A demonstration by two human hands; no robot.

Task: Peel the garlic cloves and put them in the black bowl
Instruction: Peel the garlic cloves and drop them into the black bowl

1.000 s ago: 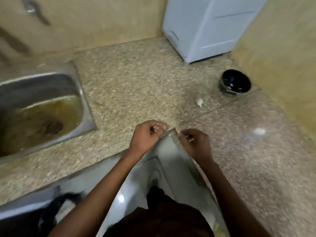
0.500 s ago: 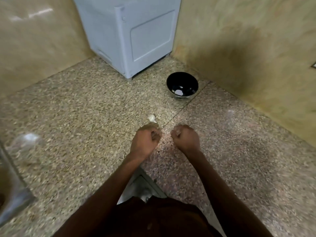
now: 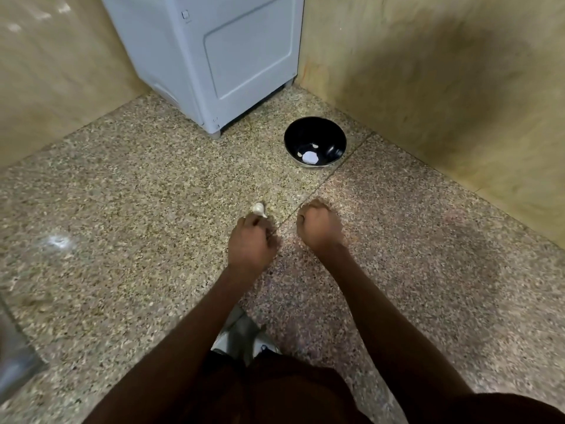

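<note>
Speckled surface [image 3: 122, 209] runs to walls rear and right; grey appliance [image 3: 220, 56] fills the back corner. Black bowl [image 3: 315, 140] just right of it holds white pieces. Left hand [image 3: 250, 243] touches garlic clove [image 3: 259, 208], grip unclear. Right hand [image 3: 321, 226] fisted, contents hidden.

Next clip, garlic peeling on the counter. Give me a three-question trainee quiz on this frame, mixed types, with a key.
1. True or false: the black bowl is empty.
2. The garlic on the counter lies nearest to: A) left hand B) right hand C) bowl.
3. What stands in the corner behind the bowl?

Key:
1. False; white pieces lie in it.
2. A.
3. A white appliance.
</note>
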